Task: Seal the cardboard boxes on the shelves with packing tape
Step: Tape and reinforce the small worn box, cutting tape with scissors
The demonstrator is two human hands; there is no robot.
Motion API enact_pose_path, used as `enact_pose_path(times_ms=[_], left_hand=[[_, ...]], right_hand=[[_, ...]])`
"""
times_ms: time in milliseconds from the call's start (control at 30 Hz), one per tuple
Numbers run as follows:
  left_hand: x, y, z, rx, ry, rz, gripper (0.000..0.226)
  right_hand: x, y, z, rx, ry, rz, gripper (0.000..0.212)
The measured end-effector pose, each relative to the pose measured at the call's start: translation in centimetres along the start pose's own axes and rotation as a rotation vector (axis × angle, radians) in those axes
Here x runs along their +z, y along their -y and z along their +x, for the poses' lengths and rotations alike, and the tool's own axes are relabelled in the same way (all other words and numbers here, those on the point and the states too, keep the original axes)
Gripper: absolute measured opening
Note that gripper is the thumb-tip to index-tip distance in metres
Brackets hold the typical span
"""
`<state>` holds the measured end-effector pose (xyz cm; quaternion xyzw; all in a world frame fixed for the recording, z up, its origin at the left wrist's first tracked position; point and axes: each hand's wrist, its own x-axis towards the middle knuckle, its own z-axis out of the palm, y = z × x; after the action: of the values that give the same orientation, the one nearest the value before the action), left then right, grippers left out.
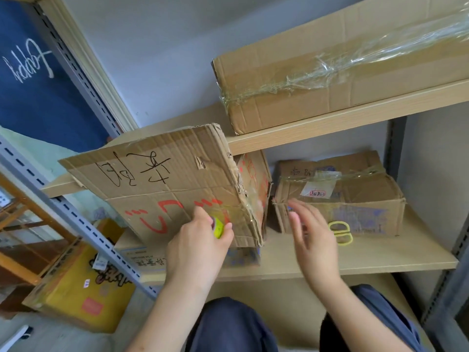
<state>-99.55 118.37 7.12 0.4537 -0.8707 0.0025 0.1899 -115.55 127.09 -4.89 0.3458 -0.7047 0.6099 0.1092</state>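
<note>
The left hand [196,246] is gripping the tape roll [218,227], fingers curled round it, pressing it against the worn box [177,184] at the left end of the lower shelf [380,257]. A clear strip appears to be running toward the box's right corner. The right hand [313,241] is hovering beside it, fingers spread, holding nothing. Advisable: keep the strip taut and smooth it over the corner with the free hand. Yellow scissors [340,232] are lying near the taped box [342,196]. Box contents cannot be seen.
</note>
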Motion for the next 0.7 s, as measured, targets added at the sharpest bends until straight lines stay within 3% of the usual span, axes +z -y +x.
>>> enact_pose_path(times_ms=[67,133,233,333,400,467,567,633,700], left_hand=[[0.2,-0.3,-0.4,-0.022,-0.059,-0.043,0.037],[0.8,-0.7,-0.8,-0.013,-0.062,-0.117,0.035],[1.5,-1.0,-0.9,0.001,-0.032,-0.179,0.027],[1.1,-1.1,-1.0,-0.05,-0.024,-0.223,0.032],[0.8,-1.0,-1.4,-0.078,-0.039,-0.231,0.039],[0.7,-1.0,-1.6,-0.069,-0.024,-0.233,0.035],[0.6,-0.8,-1.1,-0.027,0.084,-0.245,0.016],[0.2,-0.7,-0.6,-0.022,0.177,-0.277,0.008],[-0.4,-0.6,-0.3,-0.017,0.237,-0.289,0.008]], right_hand=[[-2.8,-6.6,0.7,0.093,0.14,-0.417,0.029],[-4.9,-11.2,1.4,0.162,0.399,-0.736,0.047],[-5.8,-13.5,2.3,0.122,0.626,-0.864,0.044],[-6.2,-13.0,2.7,0.08,0.677,-0.947,0.026],[-6.9,-12.2,1.9,0.104,0.586,-0.796,0.017],[-7.5,-9.5,-0.1,0.152,0.547,-0.335,0.015],[-7.0,-2.8,-2.7,0.119,0.708,0.112,0.021],[-5.6,0.7,-3.4,0.1,0.829,0.264,0.007],[-4.1,2.3,-3.4,0.156,0.863,0.352,0.017]])
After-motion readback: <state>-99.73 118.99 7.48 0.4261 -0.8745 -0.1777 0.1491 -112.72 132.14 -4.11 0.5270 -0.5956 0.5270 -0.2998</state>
